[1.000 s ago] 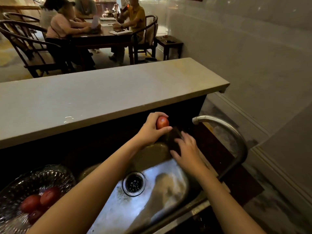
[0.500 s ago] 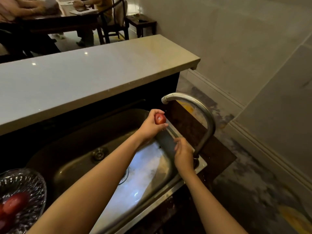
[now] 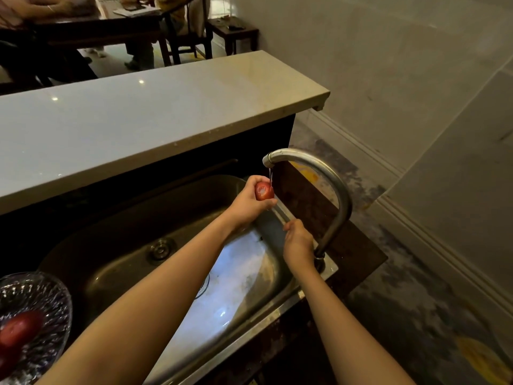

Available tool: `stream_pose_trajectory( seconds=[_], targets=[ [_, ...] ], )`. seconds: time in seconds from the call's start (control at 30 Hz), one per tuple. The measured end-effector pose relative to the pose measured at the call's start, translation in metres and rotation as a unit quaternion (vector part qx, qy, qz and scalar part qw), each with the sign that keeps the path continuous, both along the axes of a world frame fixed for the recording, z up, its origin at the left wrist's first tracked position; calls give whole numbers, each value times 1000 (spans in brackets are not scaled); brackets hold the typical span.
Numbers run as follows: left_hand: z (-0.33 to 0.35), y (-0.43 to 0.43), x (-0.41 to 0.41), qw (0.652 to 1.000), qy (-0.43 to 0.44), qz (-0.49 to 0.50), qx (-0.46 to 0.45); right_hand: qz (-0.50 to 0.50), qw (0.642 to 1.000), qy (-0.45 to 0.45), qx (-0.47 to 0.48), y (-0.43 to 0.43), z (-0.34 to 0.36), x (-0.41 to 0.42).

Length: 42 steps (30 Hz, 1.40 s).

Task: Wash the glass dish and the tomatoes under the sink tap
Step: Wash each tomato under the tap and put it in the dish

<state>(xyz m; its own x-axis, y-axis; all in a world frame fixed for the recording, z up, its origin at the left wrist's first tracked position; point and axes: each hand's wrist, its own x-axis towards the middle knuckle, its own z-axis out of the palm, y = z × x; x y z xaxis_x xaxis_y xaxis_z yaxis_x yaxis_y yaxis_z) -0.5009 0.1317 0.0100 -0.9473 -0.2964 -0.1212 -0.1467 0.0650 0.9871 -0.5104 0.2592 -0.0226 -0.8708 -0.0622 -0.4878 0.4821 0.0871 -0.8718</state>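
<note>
Steel sink [image 3: 125, 262], 1 tomato [image 3: 264, 191] in left grip [image 3: 246, 203] under tap [image 3: 334, 186] trickle.

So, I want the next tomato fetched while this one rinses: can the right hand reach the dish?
Probably not. The right hand is at the foot of the tap; the dish sits far left, and the left hand holds a tomato under the water, its arm crossing between them.

Tomato [image 3: 264, 191] under tap [image 3: 313, 168], dish [image 3: 41, 298] left of sink [image 3: 116, 262].
</note>
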Motion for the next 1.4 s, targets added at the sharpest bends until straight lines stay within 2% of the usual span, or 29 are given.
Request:
stream_pose_trajectory(
  seconds=[0.1, 0.17, 0.2, 0.27, 0.3, 0.4, 0.53, 0.7, 0.77, 0.87, 0.93, 1.0, 1.07, 1.13, 1.23, 1.3, 1.4],
  targets=[
    [0, 0, 1, 1000, 5, -9, 1, -11, 1000, -23, 9, 0, -4, -2],
    [0, 2, 2, 999, 7, -23, 24, 26, 999, 6, 43, 5, -6, -4],
    [0, 4, 1, 998, 8, -25, 49, 79, 991, 52, 98, 8, -6, -5],
    [0, 8, 0, 992, 10, -13, 128, 178, 949, 160, 203, 15, -7, -6],
    [1, 9, -1, 985, 11, -7, 171, 197, 929, 208, 233, 16, -6, -6],
    [5, 14, -4, 977, 7, 29, 212, 186, 908, 315, 204, 9, 9, -10],
    [10, 16, -9, 973, -13, 112, 199, 203, 940, 255, 96, -12, 34, -22],
    [18, 30, -9, 966, 28, 89, 241, 165, 978, 125, 6, -36, 49, -47],
    [22, 28, -10, 957, 11, 129, 258, 188, 970, 156, 8, -39, 50, -41],
    [24, 16, -16, 952, -22, 200, 229, 255, 938, 233, 40, -45, 42, -28],
    [24, 18, -16, 961, -23, 183, 204, 222, 949, 216, 54, -49, 40, -31],
    [20, 26, -14, 975, -12, 131, 179, 139, 980, 134, 44, -52, 44, -44],
    [15, 31, -13, 988, 0, 83, 128, 103, 990, 92, 21, -53, 47, -53],
    [18, 27, -15, 985, 4, 121, 120, 141, 981, 123, 44, -56, 49, -50],
    [23, 11, -25, 959, -18, 211, 190, 235, 950, 189, 76, -59, 40, -37],
    [22, 8, -25, 973, -10, 170, 158, 216, 956, 179, 83, -58, 40, -38],
    [15, 23, -18, 994, 10, 60, 89, 127, 986, 103, 13, -53, 48, -54]
  ],
)
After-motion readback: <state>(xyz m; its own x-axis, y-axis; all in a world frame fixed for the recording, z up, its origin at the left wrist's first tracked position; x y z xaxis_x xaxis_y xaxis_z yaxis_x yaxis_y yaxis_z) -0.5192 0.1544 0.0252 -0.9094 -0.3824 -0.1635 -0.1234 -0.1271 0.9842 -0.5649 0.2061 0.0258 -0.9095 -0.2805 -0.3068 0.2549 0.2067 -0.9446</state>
